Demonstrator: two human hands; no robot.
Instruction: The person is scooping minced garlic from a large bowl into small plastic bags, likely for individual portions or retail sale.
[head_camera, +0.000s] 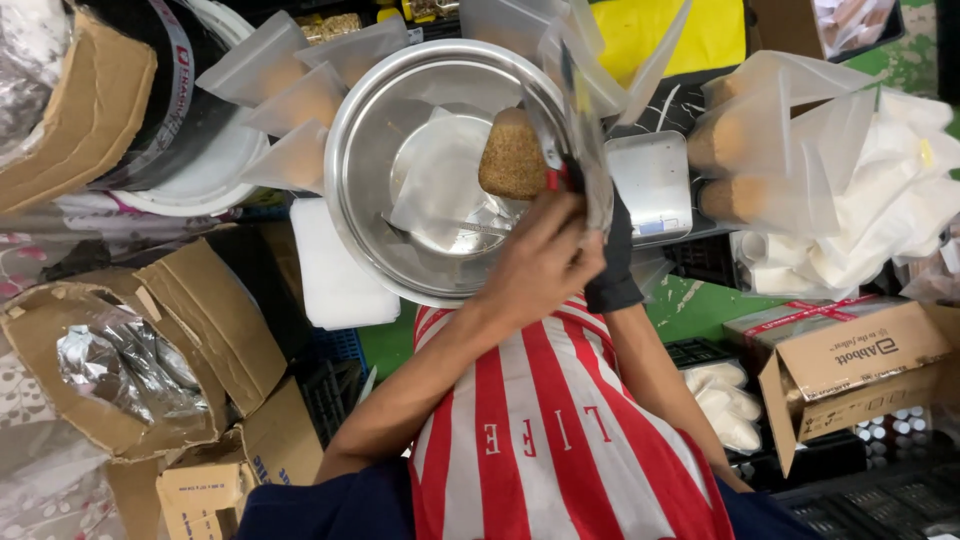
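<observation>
My left hand (540, 262) is bare and closed around the lower edge of a clear plastic bag (585, 140), held over a large steel bowl (352, 205). A lump of brown granular stuff (512, 155) sits in a pouch at the bowl's far side, just beyond my fingers. Something small and red (552, 180) shows at my fingertips. My right hand (614, 250) wears a black glove and grips the same bag from the right, its fingers mostly hidden behind the plastic. Loose clear bags lie in the bowl's bottom.
A small digital scale (655, 185) stands right of the bowl. Filled pouches of brown stuff (740, 170) lie further right, empty clear pouches (285, 100) at the upper left. Open cardboard boxes (150, 340) (850, 355) flank me, and a white foam block (335, 270) lies beside the bowl.
</observation>
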